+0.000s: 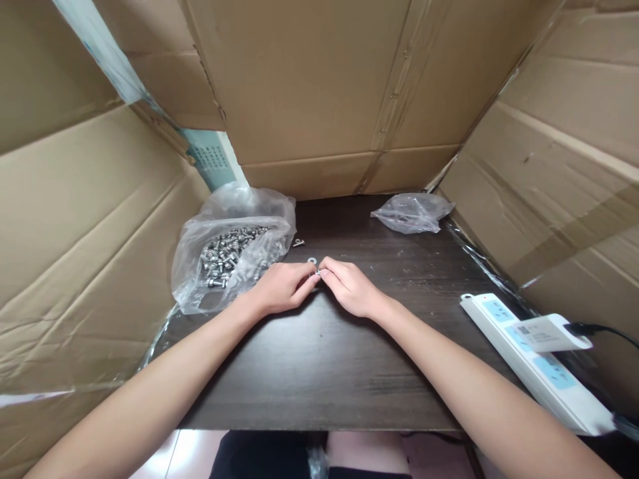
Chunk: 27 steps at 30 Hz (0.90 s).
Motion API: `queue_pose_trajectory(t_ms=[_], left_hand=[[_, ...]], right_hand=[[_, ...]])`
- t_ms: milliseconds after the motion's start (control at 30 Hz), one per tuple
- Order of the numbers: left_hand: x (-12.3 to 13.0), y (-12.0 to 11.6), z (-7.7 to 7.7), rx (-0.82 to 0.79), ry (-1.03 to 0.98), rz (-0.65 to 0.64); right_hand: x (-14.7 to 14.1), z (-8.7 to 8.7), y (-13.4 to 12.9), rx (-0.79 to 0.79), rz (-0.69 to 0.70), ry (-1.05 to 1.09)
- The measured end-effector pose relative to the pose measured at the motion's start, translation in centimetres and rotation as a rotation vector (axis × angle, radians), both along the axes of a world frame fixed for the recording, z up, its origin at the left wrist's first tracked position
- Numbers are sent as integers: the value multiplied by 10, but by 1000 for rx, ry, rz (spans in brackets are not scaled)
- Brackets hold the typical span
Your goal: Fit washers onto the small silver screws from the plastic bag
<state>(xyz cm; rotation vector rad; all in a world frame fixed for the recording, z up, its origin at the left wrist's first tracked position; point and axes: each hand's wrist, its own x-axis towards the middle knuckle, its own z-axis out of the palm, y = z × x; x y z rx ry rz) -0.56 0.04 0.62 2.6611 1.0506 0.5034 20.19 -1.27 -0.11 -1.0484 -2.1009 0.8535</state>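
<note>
Over the middle of the table my left hand [287, 286] and my right hand [349, 285] meet fingertip to fingertip. Both pinch a small shiny metal piece [318, 272] that looks like a bolt; fingers cover most of it. A flat metal washer [312, 260] lies just beyond the fingertips. Slightly farther back, a loose bolt [298, 243] rests on the tabletop. To the left of my left hand, an open clear plastic bag [190, 266] holds a heap of silver bolts [227, 256].
A second clear plastic bag [414, 211] lies at the back right. On the right side a white power strip [539, 372] carries a white plugged-in adapter [554, 334] with a black cable. Cardboard walls [319, 86] enclose the dark wooden table [324, 372] on three sides.
</note>
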Motion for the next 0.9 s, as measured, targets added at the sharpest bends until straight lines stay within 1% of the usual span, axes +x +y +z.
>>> queue_pose_trajectory(t_ms=[133, 333, 700, 900], left_hand=[[0, 0, -1, -32, -39, 9], [0, 1, -2, -26, -94, 19], [0, 0, -2, -6, -101, -6], [1, 1, 0, -65, -101, -6]], right_hand=[[-1, 1, 0, 4, -2, 2], [-2, 0, 1, 42, -18, -3], [0, 2, -1, -29, -23, 48], [0, 0, 1, -12, -21, 50]])
